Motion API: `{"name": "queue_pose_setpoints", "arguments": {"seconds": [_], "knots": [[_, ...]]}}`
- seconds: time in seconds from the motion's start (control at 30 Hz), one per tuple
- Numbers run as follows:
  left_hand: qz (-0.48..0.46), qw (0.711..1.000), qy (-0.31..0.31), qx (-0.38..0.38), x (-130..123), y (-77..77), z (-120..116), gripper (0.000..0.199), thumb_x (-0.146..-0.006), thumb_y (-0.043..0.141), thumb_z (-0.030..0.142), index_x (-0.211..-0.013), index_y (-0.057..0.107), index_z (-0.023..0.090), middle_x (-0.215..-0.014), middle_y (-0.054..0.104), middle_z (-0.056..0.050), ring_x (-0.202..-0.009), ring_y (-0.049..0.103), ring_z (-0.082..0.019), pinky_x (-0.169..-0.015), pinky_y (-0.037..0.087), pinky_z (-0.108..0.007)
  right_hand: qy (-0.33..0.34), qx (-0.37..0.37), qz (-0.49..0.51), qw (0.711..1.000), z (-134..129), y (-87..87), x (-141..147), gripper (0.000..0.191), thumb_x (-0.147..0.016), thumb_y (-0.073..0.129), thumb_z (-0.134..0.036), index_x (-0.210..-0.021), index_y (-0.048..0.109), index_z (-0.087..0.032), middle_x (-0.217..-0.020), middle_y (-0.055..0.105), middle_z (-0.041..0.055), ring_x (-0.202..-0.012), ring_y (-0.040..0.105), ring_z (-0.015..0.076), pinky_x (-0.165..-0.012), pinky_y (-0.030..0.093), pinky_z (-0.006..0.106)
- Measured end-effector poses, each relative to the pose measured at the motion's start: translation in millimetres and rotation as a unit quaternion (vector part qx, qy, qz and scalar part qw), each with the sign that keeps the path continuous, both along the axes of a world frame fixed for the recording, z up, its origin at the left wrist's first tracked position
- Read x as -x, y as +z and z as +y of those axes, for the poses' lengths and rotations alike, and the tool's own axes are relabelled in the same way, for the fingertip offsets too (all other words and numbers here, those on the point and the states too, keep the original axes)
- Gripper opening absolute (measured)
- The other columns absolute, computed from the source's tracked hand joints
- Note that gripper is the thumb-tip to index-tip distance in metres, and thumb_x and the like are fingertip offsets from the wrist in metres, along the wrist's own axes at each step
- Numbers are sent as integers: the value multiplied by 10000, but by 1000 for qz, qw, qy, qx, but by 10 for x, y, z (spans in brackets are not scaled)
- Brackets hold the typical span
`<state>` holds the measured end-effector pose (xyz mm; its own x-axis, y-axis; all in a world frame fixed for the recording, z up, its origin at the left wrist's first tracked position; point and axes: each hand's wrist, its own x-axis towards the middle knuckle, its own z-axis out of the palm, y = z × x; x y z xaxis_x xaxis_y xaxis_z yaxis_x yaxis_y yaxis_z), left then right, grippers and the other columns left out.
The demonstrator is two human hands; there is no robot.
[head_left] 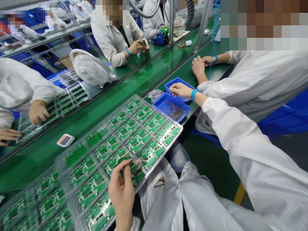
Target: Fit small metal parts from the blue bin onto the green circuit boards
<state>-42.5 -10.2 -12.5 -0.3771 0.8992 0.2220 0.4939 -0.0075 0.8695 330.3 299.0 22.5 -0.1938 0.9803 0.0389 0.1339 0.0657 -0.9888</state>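
Observation:
A clear tray point(181, 127) with green circuit boards point(138, 140) in its pockets lies slanted across the near edge of the green bench. My left hand point(123, 186) is over the tray's near side, thumb and forefinger brought together; what they pinch, if anything, is too small to make out. Reaching out to the right, my right hand point(180, 90) has its fingers bunched above the blue bins, and its fingertips hide anything between them. The nearer blue bin point(160, 104) holds a pile of small metal parts point(176, 110). Behind it sits a second blue bin point(176, 80), partly covered by my right hand.
A plastic bag point(155, 95) lies beside the bins. A white and orange device point(65, 140) rests on the green bench point(96, 110). Beyond are a white fan point(92, 69), another board tray point(69, 99) and co-workers' hands. One co-worker's hands point(199, 68) are close at right.

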Motion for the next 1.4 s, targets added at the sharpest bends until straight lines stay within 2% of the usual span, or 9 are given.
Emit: {"name": "queue_pose_setpoints", "arguments": {"seconds": [0.07, 0.13, 0.27, 0.4, 0.6, 0.8, 1.03, 1.23, 1.4], "knots": [[-2, 999, -53, 5, -45, 8, 67, 252, -1127, 671, 437, -1161, 833, 246, -1108, 834, -70, -851, 773, -192, -730, 618, -293, 56, 30, 15, 998, -237, -45, 302, 325, -1043, 856, -338, -842, 661, -172, -716, 634, -9, -655, 569, 108, -597, 503, 218], [-24, 995, -94, 18, -128, 41, 156, 252, -1133, 665, 431, -1208, 833, 259, -1154, 842, -80, -1047, 826, -249, -895, 661, -360, 152, 41, 62, 986, -596, -55, 624, 312, -1048, 849, -414, -936, 682, -176, -768, 647, -12, -682, 577, 109, -628, 509, 227], [-70, 990, -118, 30, -298, 142, 310, 265, -1114, 706, 461, -1247, 838, 274, -1214, 826, -82, -1014, 837, -234, -896, 662, -361, 312, 47, 79, 945, -1363, 8, 1114, 380, -1099, 756, -545, -1028, 659, -184, -758, 612, -34, -667, 543, 108, -649, 480, 250], [-25, 994, -103, -4, -319, 194, 298, 167, -1076, 770, 410, -1144, 856, 284, -1117, 845, -35, -1046, 789, -212, -946, 606, -341, 362, 72, 68, 927, -1788, -7, 1366, 366, -1136, 672, -542, -1061, 644, -186, -822, 605, -26, -707, 558, 116, -669, 481, 267], [-21, 995, -96, -8, -200, 159, 151, 156, -1068, 770, 367, -973, 815, 252, -932, 807, -2, -863, 724, -178, -827, 562, -314, 344, 41, 25, 938, -1987, -95, 1542, 275, -1164, 606, -454, -1082, 639, -193, -825, 601, -22, -720, 563, 128, -678, 480, 280], [-54, 996, -58, -35, -176, 134, 90, 189, -1080, 767, 399, -982, 807, 243, -920, 795, -3, -845, 719, -166, -798, 562, -293, 238, -187, -30, 953, -2112, -154, 1672, 175, -1159, 642, -349, -1064, 697, -214, -1020, 692, 45, -859, 651, 163, -759, 561, 319], [-64, 996, -33, -58, -135, 131, 43, 189, -1080, 770, 380, -956, 800, 241, -888, 789, 7, -820, 720, -152, -772, 561, -270, 167, -295, -34, 940, -2250, -244, 1863, 143, -1137, 688, -291, -1008, 677, -228, -968, 689, 39, -813, 639, 160, -697, 558, 313], [-58, 996, -35, -52, -96, 132, 5, 189, -1078, 769, 373, -950, 794, 237, -881, 794, 3, -821, 730, -162, -805, 582, -295, 127, -304, -35, 944, -2313, -236, 1976, 136, -1134, 666, -237, -1002, 697, -226, -914, 690, 30, -757, 617, 153, -651, 531, 303], [-69, 996, -25, -56, -76, 118, -19, 197, -1090, 730, 387, -998, 811, 232, -940, 818, -23, -866, 752, -177, -797, 611, -302, 117, -228, -35, 966, -2286, -247, 2011, 193, -1119, 718, -300, -942, 719, -225, -863, 762, 20, -705, 656, 145, -661, 552, 301]]}}
